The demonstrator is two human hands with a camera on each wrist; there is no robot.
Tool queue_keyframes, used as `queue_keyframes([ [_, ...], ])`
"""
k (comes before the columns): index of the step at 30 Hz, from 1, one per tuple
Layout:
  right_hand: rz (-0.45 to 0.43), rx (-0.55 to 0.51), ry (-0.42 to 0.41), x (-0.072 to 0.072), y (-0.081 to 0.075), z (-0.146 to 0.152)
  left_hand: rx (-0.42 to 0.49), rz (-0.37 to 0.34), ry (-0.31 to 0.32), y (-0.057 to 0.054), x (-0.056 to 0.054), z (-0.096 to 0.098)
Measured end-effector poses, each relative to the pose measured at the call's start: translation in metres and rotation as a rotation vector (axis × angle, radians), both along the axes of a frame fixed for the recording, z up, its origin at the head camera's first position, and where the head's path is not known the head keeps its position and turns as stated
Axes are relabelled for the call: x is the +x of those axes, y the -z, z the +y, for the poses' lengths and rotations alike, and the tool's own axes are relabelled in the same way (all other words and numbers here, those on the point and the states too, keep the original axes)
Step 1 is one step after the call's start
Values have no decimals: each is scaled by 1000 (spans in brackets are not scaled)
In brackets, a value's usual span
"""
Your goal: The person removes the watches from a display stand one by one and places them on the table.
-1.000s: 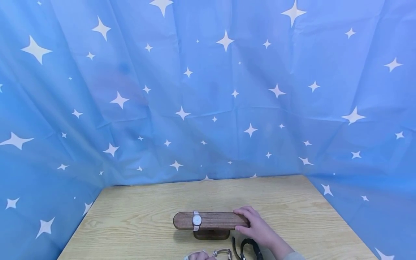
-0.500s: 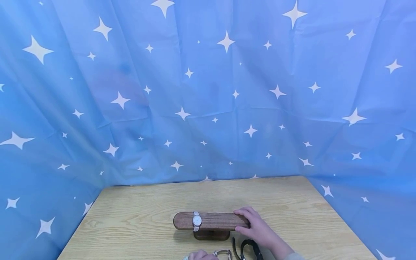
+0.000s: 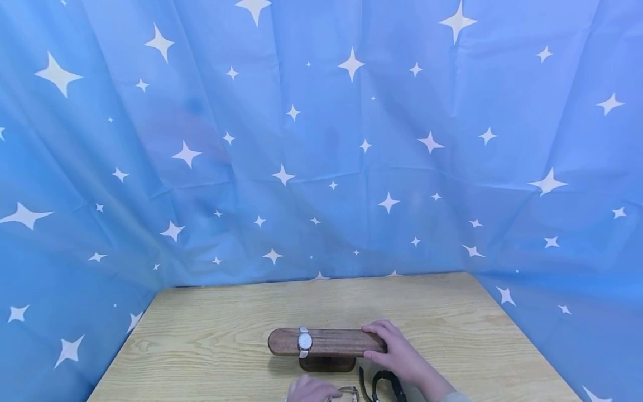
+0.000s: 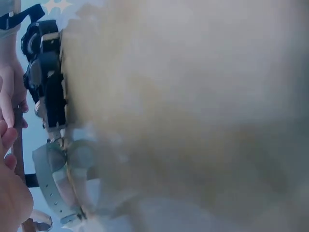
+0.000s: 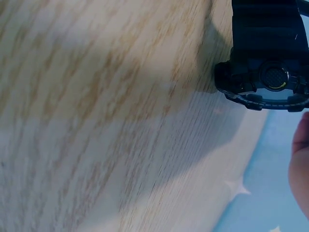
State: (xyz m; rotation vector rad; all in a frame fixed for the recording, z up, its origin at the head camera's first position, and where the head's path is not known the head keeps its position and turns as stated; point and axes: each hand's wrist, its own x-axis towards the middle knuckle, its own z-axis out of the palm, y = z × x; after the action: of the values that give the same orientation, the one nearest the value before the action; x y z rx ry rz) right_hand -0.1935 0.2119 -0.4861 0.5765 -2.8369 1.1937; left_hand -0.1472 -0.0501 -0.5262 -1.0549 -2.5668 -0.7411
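Note:
A dark wooden watch stand (image 3: pixel 341 341) with a rounded bar on a short base sits on the table. A white-strapped watch (image 3: pixel 304 341) is fitted round the left part of its bar. My right hand (image 3: pixel 402 354) grips the bar's right end, thumb in front, fingers over the top. My left hand (image 3: pixel 312 389) is low at the bottom edge of the head view, in front of the stand, over a pale-strapped watch (image 4: pixel 50 179). In the left wrist view its fingers are slightly bent, with nothing visible between them. Part of a watch (image 3: pixel 354 392) shows right beside its thumb.
A chunky black watch (image 3: pixel 390 382) stands on its strap right of the left hand, near a thin dark strap (image 3: pixel 365 385). More dark watches (image 4: pixel 46 72) line up in the left wrist view. A starry blue curtain (image 3: pixel 321 139) hangs behind the wooden table (image 3: pixel 211 340).
My left hand has moved slightly up into the head view, its thumb now reaching over the watch beside it. My right hand and the stand have not moved.

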Motion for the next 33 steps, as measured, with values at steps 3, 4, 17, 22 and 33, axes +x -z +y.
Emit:
queue_keyframes([
  [3,15,11,8,1,0,0,15,-12,63,-7,-8,-4],
  [4,19,13,9,1,0,0,46,36,82,-6,-11,-6],
  [17,-2,7,4,1,-2,0,199,30,143,-16,-23,-23],
  [22,-8,2,11,-1,-3,0,130,-24,94,-28,-25,-27],
  [33,8,17,10,1,-3,-1,169,148,41,-35,-33,-32],
])
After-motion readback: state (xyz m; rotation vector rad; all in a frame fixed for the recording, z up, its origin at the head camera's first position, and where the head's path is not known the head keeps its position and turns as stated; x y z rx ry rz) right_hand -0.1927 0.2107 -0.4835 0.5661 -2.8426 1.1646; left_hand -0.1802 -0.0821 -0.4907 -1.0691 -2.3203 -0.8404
